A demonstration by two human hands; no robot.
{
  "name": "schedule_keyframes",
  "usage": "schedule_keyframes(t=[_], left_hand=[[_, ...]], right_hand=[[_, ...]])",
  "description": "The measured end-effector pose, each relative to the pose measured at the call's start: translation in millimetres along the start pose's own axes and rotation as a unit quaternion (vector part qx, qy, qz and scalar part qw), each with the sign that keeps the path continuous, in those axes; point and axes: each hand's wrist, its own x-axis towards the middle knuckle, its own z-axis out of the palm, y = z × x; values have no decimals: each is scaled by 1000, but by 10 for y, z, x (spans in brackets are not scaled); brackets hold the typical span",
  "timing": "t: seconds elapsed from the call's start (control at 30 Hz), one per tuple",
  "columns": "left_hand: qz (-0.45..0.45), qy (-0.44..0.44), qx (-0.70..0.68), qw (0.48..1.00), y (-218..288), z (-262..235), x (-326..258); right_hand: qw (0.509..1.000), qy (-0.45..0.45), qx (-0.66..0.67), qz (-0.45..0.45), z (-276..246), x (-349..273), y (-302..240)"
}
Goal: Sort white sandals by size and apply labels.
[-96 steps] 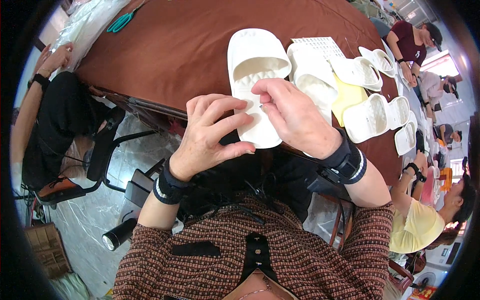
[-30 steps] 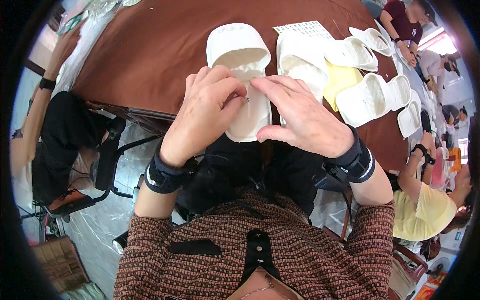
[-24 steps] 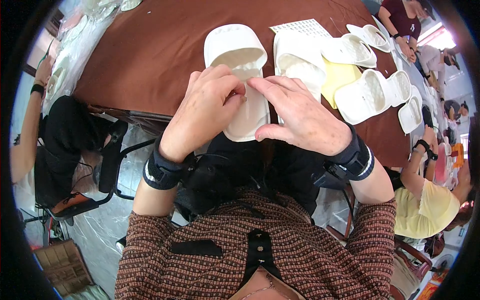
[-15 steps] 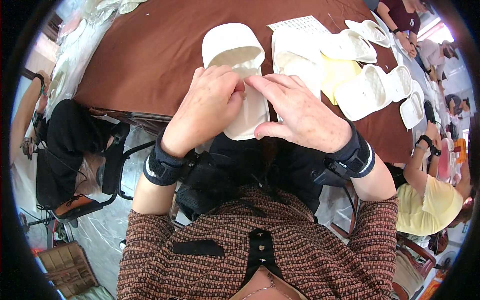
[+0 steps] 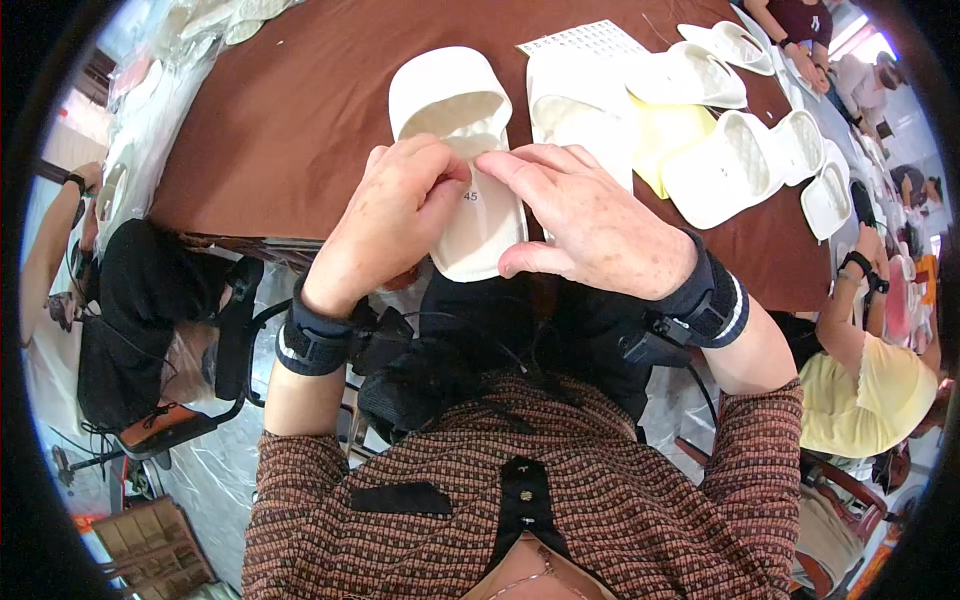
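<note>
A white slipper [image 5: 447,88] lies at the table's near edge with its toe pointing away from me. Dark printed marks show on its insole [image 5: 483,245]. My left hand [image 5: 392,215] rests over its left side, fingers curled in and thumb pressed to them; anything within that pinch is hidden. Across from it, my right hand [image 5: 600,220] reaches over the right side with fingers stretched and thumb spread apart. Its fingertips meet the insole near the mouth of the upper. A second white slipper [image 5: 567,85] stands just to the right, partly covered by my right hand.
Several white slippers [image 5: 720,175] crowd the right of the brown-covered table [image 5: 290,130]. Among them lie a yellow piece [image 5: 665,140] and a printed white sheet [image 5: 590,38]. Clear plastic [image 5: 165,95] covers the left edge. A person in yellow [image 5: 850,400] sits at the right.
The slipper and both hands sit slightly further left in the picture, as do the neighbouring slippers. My left hand has shifted off the insole's middle, so its printed marks now show.
</note>
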Motion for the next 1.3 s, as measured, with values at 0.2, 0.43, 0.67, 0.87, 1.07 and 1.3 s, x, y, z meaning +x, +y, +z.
schedule_keyframes(t=[0.2, 0.43, 0.67, 0.87, 1.07, 1.3], left_hand=[[-4, -33, -19, 999, 90, -100, 48], [71, -18, 90, 993, 133, -61, 85], [99, -14, 117, 988, 112, 6, 87], [95, -1, 108, 990, 88, 54, 70], [84, 2, 98, 992, 79, 46, 46], [32, -31, 62, 997, 118, -35, 31]], right_hand=[[1000, -2, -5, 3, 0, 2, 5], [999, 35, -26, -25, 24, 9, 3], [998, 49, -32, -26, 46, -13, 16], [998, 45, -28, -20, 44, -10, 19], [998, 47, -25, -17, 54, -15, 24], [998, 53, -28, -21, 58, -19, 33]])
